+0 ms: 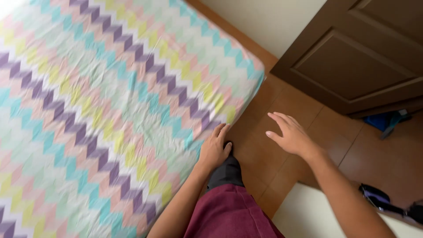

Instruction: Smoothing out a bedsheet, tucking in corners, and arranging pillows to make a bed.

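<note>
A mattress (101, 101) covered with a fitted sheet in a pastel zigzag pattern fills the left of the head view. My left hand (214, 147) rests flat against the sheet's edge near the mattress's near corner, fingers together and pointing up. My right hand (289, 134) hovers over the brown tiled floor to the right of the bed, fingers spread, holding nothing. My leg in maroon shorts (229, 213) stands beside the bed, between the two arms.
A dark brown door (361, 57) stands at the upper right, with a blue object (387, 120) at its foot. A cream wall runs behind the bed. A pale surface (304, 213) and a dark purple-black item (374, 197) lie at the lower right.
</note>
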